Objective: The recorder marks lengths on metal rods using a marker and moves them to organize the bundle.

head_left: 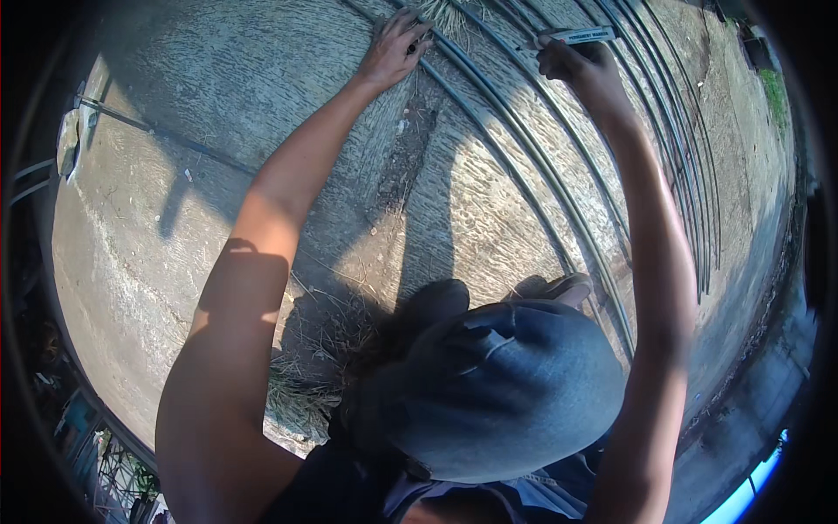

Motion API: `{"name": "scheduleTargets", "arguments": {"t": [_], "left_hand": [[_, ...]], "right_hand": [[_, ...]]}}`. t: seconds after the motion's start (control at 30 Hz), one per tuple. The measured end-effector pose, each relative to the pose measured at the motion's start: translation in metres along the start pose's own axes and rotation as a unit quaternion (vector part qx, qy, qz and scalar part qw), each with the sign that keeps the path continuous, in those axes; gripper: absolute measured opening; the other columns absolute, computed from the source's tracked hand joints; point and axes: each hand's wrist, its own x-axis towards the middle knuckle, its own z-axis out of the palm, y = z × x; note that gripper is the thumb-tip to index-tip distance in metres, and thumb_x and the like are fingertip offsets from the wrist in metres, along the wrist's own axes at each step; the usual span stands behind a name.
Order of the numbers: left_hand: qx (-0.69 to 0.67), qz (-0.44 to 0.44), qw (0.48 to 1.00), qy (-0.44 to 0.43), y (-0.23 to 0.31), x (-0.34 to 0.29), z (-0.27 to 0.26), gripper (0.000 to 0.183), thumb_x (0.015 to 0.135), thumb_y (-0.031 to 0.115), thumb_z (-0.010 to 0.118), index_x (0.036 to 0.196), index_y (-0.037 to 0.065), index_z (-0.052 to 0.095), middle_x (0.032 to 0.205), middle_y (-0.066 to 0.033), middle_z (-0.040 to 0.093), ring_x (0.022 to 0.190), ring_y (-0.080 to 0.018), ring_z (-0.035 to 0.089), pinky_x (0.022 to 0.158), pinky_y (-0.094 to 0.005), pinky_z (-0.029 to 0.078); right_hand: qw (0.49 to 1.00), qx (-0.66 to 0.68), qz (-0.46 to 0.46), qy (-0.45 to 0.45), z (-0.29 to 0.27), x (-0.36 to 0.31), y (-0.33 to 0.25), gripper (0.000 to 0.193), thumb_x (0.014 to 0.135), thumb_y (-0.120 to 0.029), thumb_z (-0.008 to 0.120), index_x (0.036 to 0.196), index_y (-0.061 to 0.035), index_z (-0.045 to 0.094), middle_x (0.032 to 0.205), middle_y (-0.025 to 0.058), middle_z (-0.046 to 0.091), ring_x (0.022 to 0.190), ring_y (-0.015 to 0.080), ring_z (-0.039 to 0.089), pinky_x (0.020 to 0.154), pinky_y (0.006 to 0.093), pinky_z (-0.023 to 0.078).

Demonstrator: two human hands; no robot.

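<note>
My left hand (397, 51) is at the far middle, its fingers bent over a thin dark metal rod (497, 144) on the ground, with the fingertips by the neighbouring rods. How far the fingers wrap underneath is hidden. Farther right, my right hand (580, 68) is closed around a marker pen (587, 36) with a white barrel. The pen lies crosswise above the rods, its narrow end pointing left toward one of them. Several long rods run side by side from the far edge, curving in view toward my right knee and forearm.
Rough, ridged concrete (506, 201) spreads beneath the rods, partly in shadow. My bent knee in dark blue trousers (515, 384) fills the near middle, with a shoe (567, 288) beyond it. Dry grass (301, 393) lies left of the knee. Another bar (175, 138) lies at left.
</note>
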Motion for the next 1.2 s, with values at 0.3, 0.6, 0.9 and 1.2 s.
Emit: {"name": "scheduleTargets", "arguments": {"t": [0.3, 0.6, 0.9, 1.2], "left_hand": [[-0.113, -0.147, 0.972, -0.146, 0.028, 0.016, -0.035, 0.043, 0.102, 0.030, 0.051, 0.139, 0.010, 0.055, 0.155, -0.0148, 0.039, 0.148, -0.0322, 0.027, 0.124, -0.0502, 0.016], [-0.084, -0.124, 0.980, -0.130, 0.020, 0.011, -0.028, 0.048, 0.101, 0.037, 0.053, 0.142, 0.013, 0.053, 0.156, -0.0118, 0.036, 0.149, -0.0304, 0.025, 0.123, -0.0523, 0.017], [-0.082, -0.135, 0.981, -0.114, 0.029, 0.011, -0.021, 0.046, 0.099, 0.029, 0.053, 0.143, 0.014, 0.053, 0.159, -0.0095, 0.033, 0.150, -0.0299, 0.023, 0.124, -0.0536, 0.015], [-0.088, -0.146, 0.981, -0.092, 0.032, 0.010, -0.017, 0.049, 0.096, 0.022, 0.055, 0.145, 0.018, 0.051, 0.159, -0.0107, 0.032, 0.150, -0.0306, 0.024, 0.124, -0.0545, 0.016]], "right_hand": [[0.984, 0.134, 0.003, 0.119, 0.096, 0.106, 0.097, 0.026, 0.094, -0.021, 0.071, 0.091, 0.0036, 0.065, 0.075, 0.0093, 0.067, 0.061, 0.0156, 0.064, 0.056, 0.0275, 0.052], [0.944, -0.061, -0.138, 0.292, 0.142, 0.106, 0.114, 0.024, 0.089, -0.017, 0.072, 0.087, 0.0057, 0.064, 0.070, 0.0149, 0.069, 0.062, 0.0202, 0.066, 0.061, 0.0352, 0.051], [0.950, -0.077, -0.129, 0.273, 0.142, 0.103, 0.112, 0.022, 0.091, -0.015, 0.070, 0.090, 0.0063, 0.066, 0.076, 0.0118, 0.071, 0.069, 0.0134, 0.062, 0.064, 0.0327, 0.049], [0.946, -0.123, -0.141, 0.265, 0.142, 0.101, 0.113, 0.020, 0.088, -0.013, 0.072, 0.088, 0.0055, 0.064, 0.074, 0.0165, 0.072, 0.066, 0.0218, 0.072, 0.062, 0.0330, 0.054]]}}
